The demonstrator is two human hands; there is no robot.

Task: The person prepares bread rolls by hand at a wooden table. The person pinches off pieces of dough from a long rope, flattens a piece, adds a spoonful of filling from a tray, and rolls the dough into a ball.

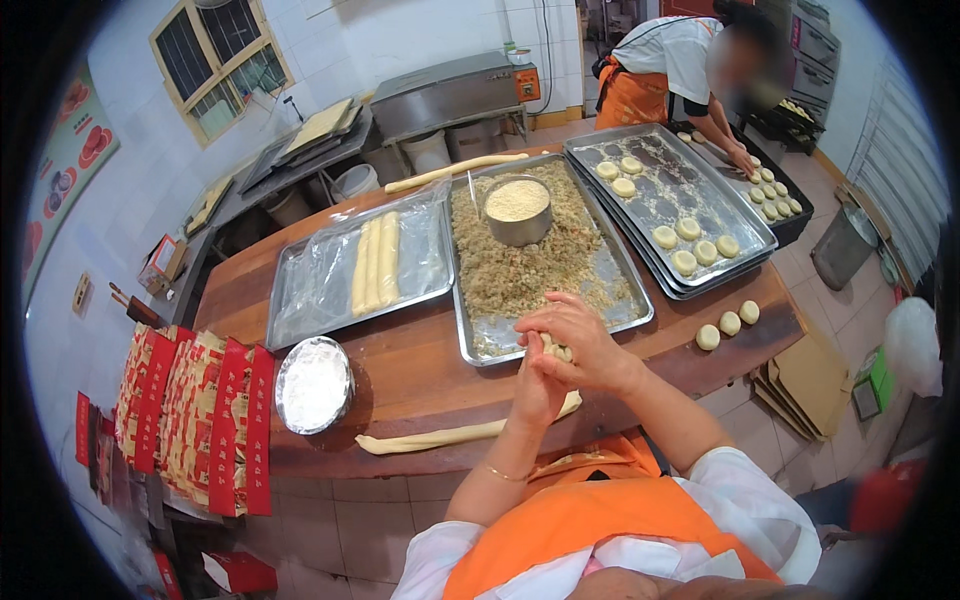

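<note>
My left hand (541, 386) and my right hand (583, 343) are cupped together around a small pale dough ball (556, 348), mostly hidden by the fingers. They hover over the near edge of a metal tray (640, 318) heaped with brown crumbly filling (500, 275). In that filling sits a round metal container (520, 232) of yellowish crumbs. On the table below my hands lies a long dough rope (455, 436), its right end partly behind my left wrist. Three more ropes (375, 262) lie side by side on plastic sheeting in the left tray (440, 288).
A bowl of white flour (315, 385) and red-and-cream packaging stacks (200, 415) are at left. Stacked trays (655, 262) at right bear several round cakes; three cakes (729, 323) sit on the wooden table (400, 375). Another person (650, 75) reaches over a black tray of cakes at far right.
</note>
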